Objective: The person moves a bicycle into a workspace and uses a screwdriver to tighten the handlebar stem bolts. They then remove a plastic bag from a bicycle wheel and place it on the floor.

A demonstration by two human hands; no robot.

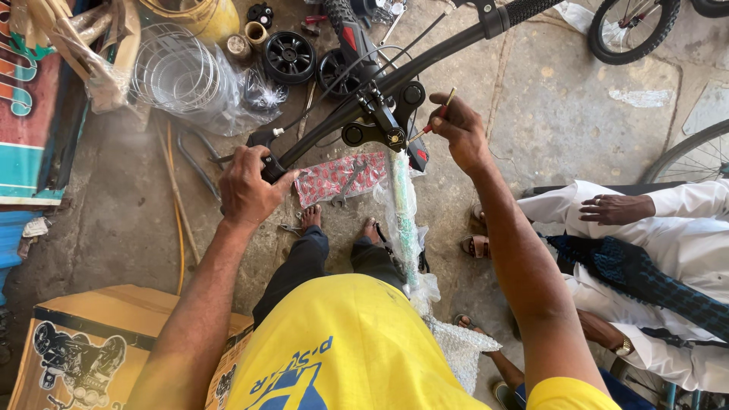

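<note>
Item: black tubular metal bicycle handlebar [448,47] with brake lever and stem clamp, held over the concrete floor [577,114] above the person's bare feet; judged rigid, moderately heavy, best gripped at the rubber ends. Left hand [247,186] is clenched around the near grip end; right hand [459,130] pinches a slim red-handled screwdriver [434,121] at the clamp. Nearby: black plastic wheels [289,55], printed cardboard box [91,342].

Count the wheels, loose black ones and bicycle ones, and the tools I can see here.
Small black wheels on the floor: 2
Bicycle wheels, partly in view: 2
Screwdriver in the right hand: 1
Wrench on the red patterned wrapper: 1
Total: 6
</note>
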